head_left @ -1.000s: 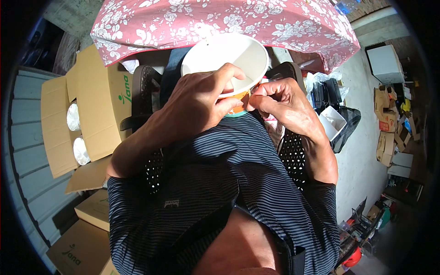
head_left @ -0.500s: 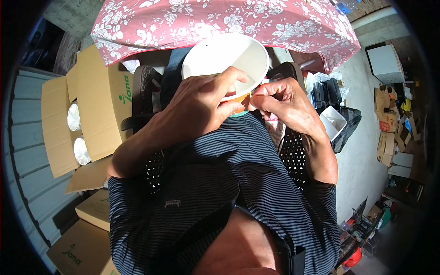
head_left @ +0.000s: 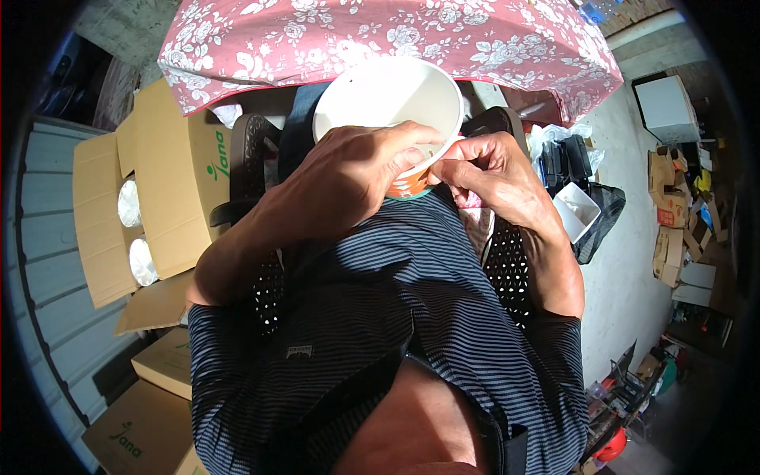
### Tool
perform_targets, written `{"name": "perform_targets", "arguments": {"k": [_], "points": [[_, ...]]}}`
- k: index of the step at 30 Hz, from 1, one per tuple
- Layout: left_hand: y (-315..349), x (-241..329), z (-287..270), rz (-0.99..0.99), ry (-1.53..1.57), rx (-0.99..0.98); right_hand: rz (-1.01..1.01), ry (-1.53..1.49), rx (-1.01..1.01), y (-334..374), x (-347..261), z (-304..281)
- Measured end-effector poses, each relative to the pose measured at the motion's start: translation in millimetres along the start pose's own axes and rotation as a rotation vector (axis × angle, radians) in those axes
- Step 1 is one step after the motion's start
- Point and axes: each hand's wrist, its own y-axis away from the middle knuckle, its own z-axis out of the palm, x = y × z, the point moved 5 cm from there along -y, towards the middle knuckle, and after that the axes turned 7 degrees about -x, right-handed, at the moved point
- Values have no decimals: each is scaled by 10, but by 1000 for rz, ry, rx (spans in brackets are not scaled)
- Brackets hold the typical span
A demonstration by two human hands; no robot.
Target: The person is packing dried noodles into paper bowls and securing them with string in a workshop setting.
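Left hand and right hand (two) touch one tub.

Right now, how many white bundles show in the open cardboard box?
2: an upper bundle and a lower bundle, both in the cardboard box; more may be hidden.

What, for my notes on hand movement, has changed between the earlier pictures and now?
The left hand has shifted: its thumb moved up from the orange outside of the tub toward the rim, and its index finger reaches farther right. The right hand stays at the tub's right side; the tub barely moved.
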Motion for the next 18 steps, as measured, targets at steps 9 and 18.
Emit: {"name": "perform_targets", "arguments": {"k": [9, 18], "points": [[-158, -56, -60, -42, -21, -205, 38, -30, -2, 11, 31, -10], [-100, -114, -63, -155, 5, -149, -156, 101, -88, 7, 4, -1]]}}
